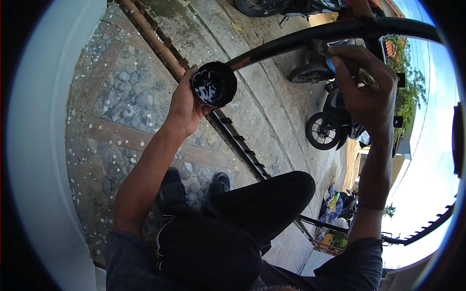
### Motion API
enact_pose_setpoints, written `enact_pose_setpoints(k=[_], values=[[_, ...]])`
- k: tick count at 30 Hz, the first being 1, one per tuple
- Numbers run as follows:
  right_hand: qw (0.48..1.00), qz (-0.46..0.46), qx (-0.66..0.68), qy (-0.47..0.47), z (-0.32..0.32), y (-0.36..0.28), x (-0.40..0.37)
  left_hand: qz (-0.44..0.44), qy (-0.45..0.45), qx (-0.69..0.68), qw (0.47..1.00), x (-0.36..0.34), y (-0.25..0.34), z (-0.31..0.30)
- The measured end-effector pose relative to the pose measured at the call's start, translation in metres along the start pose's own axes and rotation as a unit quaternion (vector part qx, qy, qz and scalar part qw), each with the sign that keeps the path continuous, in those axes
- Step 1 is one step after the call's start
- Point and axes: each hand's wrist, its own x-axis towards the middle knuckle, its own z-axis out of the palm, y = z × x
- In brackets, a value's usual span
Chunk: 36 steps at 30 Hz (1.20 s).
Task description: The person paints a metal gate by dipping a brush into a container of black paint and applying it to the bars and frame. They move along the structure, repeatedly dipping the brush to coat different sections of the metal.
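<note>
My left hand [187, 104] is wrapped round a round open can [214, 85], its inside coated with glossy black paint. The can is tipped toward me, so the wet paint shows. My right hand [366, 85] is raised by a curved black metal bar [291, 41], its fingers closed round a paintbrush [321, 47]. The brush head lies right at the bar's underside, and part of the handle is hidden by the fingers. A reddish unpainted patch shows on the bar near the can.
A rusty rail [158, 41] with a toothed black track [240, 140] crosses the ground. Parked motorcycles [324, 130] stand beyond the bar. Paint-spotted stone paving [124, 92] lies under my feet, with a white wall [46, 145] alongside. A pile of bags [335, 206] sits farther off.
</note>
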Motion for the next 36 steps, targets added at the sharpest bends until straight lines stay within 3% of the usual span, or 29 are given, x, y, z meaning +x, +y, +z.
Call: enact_pose_setpoints(k=[2,4,7,8,10,13,15,17,19,21,23,26,28,31,32,34,35,36], values=[[0.999,-0.043,0.007,-0.019,0.031,0.004,0.0,0.0,0.006,0.005,1.0,0.0,0.0,0.007],[0.996,-0.036,-0.073,-0.035,0.033,0.017,0.004,-0.004,0.008,0.004,1.0,-0.002,0.002,0.01],[0.99,0.115,-0.069,0.03,-0.023,0.015,0.023,-0.008,-0.001,-0.012,1.0,0.0,-0.001,0.0],[0.989,0.073,-0.1,0.077,-0.038,0.028,0.027,-0.01,0.004,-0.016,1.0,0.0,-0.001,0.0],[0.992,0.04,-0.101,0.069,-0.053,0.026,0.041,-0.007,0.0,-0.011,1.0,0.004,-0.003,0.003],[0.997,0.044,-0.044,-0.051,-0.029,0.028,0.067,-0.009,-0.008,0.004,1.0,0.004,-0.005,0.009],[0.984,0.087,-0.141,-0.059,-0.031,-0.007,0.08,-0.013,-0.017,0.012,1.0,0.006,-0.005,0.012],[0.964,0.132,-0.231,-0.004,-0.035,0.009,0.098,-0.012,-0.022,0.012,1.0,0.004,-0.003,0.009],[0.947,0.18,-0.251,0.093,-0.036,-0.024,0.097,-0.008,-0.011,0.0,1.0,0.005,-0.003,0.003],[0.968,0.214,-0.131,0.027,-0.056,-0.021,0.106,-0.013,-0.01,-0.007,1.0,0.007,-0.004,0.002],[0.976,0.145,-0.163,-0.009,-0.049,-0.024,0.109,-0.026,-0.016,-0.011,0.999,0.007,-0.005,0.005],[0.962,0.192,-0.181,-0.064,-0.052,-0.016,0.114,-0.031,-0.017,-0.023,0.999,0.008,-0.007,0.005],[0.968,0.169,-0.167,-0.086,-0.069,-0.028,0.109,-0.028,-0.036,-0.014,0.999,0.012,-0.011,-0.005],[0.956,0.175,-0.119,-0.204,-0.089,-0.035,0.109,-0.034,-0.03,-0.012,0.999,0.009,-0.009,-0.004],[0.964,0.165,-0.086,-0.189,-0.077,-0.024,0.102,-0.036,-0.02,-0.014,0.999,0.007,-0.009,0.002],[0.979,0.018,-0.117,-0.166,-0.068,-0.006,0.096,-0.039,-0.016,-0.012,0.999,0.005,-0.008,0.004],[0.965,-0.118,-0.177,-0.156,-0.073,0.007,0.092,-0.04,-0.021,-0.01,0.999,0.005,-0.01,0.002],[0.953,-0.178,-0.201,-0.142,-0.08,0.016,0.086,-0.037,-0.029,-0.011,0.999,0.006,-0.01,0.002]])
